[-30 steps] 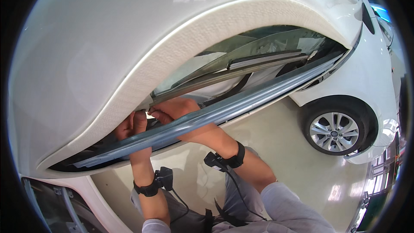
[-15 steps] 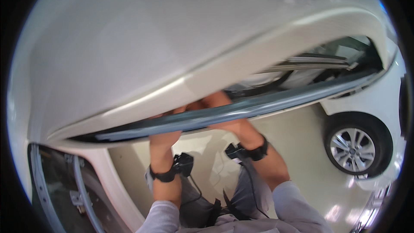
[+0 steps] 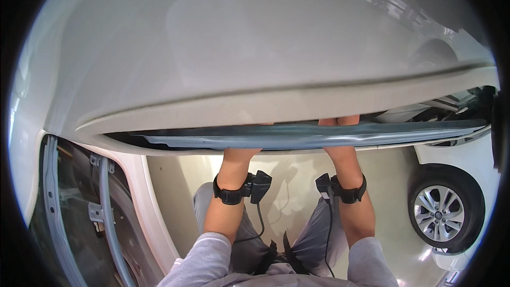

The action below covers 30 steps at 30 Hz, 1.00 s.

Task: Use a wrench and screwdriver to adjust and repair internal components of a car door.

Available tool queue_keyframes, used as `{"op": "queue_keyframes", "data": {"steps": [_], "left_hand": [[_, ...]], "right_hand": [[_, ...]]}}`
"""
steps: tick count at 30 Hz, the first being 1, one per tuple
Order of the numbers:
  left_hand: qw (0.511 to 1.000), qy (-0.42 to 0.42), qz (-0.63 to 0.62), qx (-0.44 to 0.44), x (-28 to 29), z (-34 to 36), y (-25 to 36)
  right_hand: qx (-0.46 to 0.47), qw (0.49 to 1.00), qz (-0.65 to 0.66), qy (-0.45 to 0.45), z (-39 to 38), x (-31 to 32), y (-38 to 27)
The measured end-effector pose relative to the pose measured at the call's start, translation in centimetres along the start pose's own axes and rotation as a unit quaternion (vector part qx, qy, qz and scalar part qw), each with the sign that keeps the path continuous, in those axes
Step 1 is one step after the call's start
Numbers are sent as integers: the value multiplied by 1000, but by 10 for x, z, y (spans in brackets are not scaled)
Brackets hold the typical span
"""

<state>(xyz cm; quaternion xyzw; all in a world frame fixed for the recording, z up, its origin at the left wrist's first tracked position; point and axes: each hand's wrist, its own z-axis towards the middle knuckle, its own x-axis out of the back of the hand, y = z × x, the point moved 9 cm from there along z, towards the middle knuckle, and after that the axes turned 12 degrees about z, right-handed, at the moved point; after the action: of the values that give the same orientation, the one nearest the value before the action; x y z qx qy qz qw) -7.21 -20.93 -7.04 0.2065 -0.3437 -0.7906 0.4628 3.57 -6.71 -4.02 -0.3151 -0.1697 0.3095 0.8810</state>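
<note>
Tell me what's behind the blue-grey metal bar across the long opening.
Past its upper edge: part of the right hand and a sliver of the left hand. The bar covers the rest; whether anything is held cannot be seen.

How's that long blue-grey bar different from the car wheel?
The bar is long and narrow, while the wheel is round. The bar is blue-grey all along, but the wheel has a black tyre around silvery spokes. The bar lies across in front of the person's wrists, with part of the right hand showing above it; the wheel stands off to the right, away from both hands. Both have shiny parts.
</note>
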Motion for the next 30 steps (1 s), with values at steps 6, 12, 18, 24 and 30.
{"op": "queue_keyframes", "data": {"steps": [6,12,18,24,30], "left_hand": [[999,14,16,-25,-3,4,3],[999,18,32,-9,-11,15,18],[999,29,39,-15,-15,19,22],[999,-30,19,-31,-25,18,25],[997,-69,4,14,-30,15,25]], "right_hand": [[27,997,-71,-10,-1,2,1],[3,996,-71,-56,-1,0,4],[-46,997,-57,-29,0,-1,-2],[-32,995,-80,-48,-2,-1,2],[-36,987,-16,-155,-4,-28,5]]}}
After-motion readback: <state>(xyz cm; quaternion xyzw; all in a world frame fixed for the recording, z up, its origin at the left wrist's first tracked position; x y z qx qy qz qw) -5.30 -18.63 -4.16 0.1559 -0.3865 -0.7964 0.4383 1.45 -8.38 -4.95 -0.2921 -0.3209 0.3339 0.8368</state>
